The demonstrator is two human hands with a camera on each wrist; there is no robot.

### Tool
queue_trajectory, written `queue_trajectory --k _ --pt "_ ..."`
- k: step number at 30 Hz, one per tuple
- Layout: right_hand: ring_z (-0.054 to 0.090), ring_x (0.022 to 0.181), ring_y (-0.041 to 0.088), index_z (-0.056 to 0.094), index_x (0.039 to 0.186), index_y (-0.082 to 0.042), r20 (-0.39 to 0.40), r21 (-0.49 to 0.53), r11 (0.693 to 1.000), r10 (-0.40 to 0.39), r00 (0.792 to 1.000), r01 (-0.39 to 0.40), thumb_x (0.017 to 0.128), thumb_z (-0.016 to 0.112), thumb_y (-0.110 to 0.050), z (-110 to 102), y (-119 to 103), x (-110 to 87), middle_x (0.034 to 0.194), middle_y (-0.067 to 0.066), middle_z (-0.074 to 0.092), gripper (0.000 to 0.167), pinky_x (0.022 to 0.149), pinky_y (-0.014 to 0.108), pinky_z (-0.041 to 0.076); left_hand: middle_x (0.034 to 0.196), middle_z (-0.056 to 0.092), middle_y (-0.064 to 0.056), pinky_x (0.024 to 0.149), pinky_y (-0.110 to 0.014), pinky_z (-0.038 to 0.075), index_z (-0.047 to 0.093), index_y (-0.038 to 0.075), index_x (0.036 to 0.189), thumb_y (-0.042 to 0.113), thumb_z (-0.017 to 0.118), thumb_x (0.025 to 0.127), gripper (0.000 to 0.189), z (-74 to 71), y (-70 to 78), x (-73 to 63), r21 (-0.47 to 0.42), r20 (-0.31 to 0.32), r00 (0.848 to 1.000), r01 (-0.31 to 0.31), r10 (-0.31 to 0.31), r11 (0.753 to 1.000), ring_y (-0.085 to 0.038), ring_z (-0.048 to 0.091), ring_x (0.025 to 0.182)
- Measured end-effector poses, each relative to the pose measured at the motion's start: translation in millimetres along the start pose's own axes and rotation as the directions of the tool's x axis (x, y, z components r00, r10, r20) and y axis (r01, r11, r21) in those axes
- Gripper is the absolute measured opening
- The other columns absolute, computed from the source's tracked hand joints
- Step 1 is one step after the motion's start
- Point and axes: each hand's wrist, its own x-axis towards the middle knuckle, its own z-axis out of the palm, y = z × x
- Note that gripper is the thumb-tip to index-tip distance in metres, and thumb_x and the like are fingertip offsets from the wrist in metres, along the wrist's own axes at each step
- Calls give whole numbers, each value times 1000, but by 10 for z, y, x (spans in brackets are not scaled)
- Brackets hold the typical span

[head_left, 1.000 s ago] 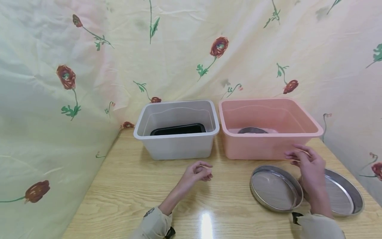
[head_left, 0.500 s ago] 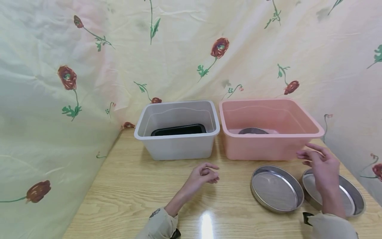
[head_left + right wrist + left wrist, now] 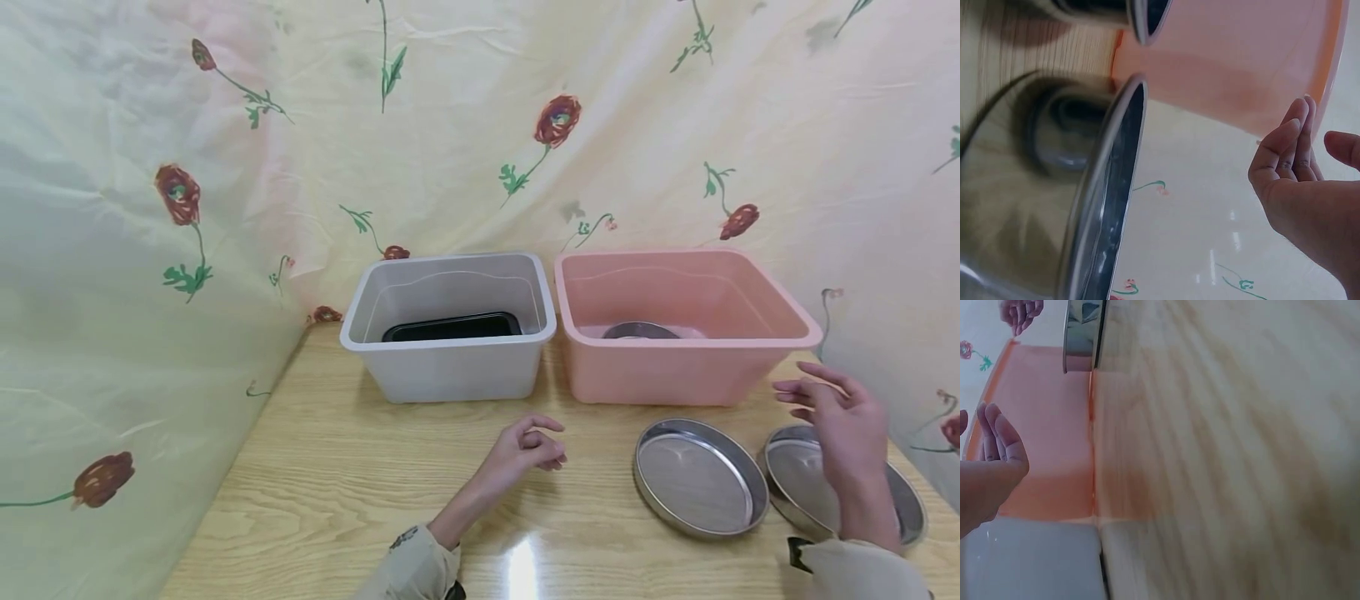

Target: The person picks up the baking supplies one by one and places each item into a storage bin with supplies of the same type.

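Note:
My left hand [image 3: 519,457] hovers over the wooden table with its fingers loosely bent and nothing in them. On the right, my right hand [image 3: 847,421] hangs above a round metal pan [image 3: 798,477], partly covering it in the head view. Its fingers are relaxed and hold nothing. A second round metal pan [image 3: 697,483] lies just left of that one, between the two hands. In the right wrist view the shiny wall of a pan [image 3: 1100,187] shows close up, apart from the fingers.
At the back stand a grey bin [image 3: 457,371] and, to its right, a pink bin [image 3: 675,375]. A black tray [image 3: 453,327] sits in the grey bin. Inside the pink bin is a round metal piece [image 3: 640,331]. Floral cloth [image 3: 450,150] hangs behind and at both sides.
My right hand has drifted right across the farther pan, uncovering its left part. The left hand has moved a little right and toward me. Both pans stay on the table.

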Motion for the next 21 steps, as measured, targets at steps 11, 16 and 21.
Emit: queue_trajectory --k 11,16,21 --pt "72 68 3 72 104 -21 -48 -31 999 -17 999 15 105 48 -1 -64 -57 82 79 -6 77 30 59 13 55 94 73 -13 82 -28 59 61 -4 127 2 65 100 28 163 -7 21 -7 2 1000 23 -23 1000 -12 69 85" --pt "73 67 4 72 104 -19 -51 -13 1000 -25 998 24 105 49 -1 -80 -88 118 79 -5 77 28 58 13 55 93 73 -12 82 -28 59 60 -4 127 3 66 99 29 227 -3 43 -7 22 999 30 -30 1000 -12 69 85" --pt "73 67 4 71 103 -19 -48 -10 1000 -17 999 16 105 50 -1 -102 -113 153 78 -4 77 27 58 13 55 94 74 -11 84 -29 59 60 -3 129 4 66 100 31 284 -9 76 13 54 998 34 -35 999 -12 69 86"
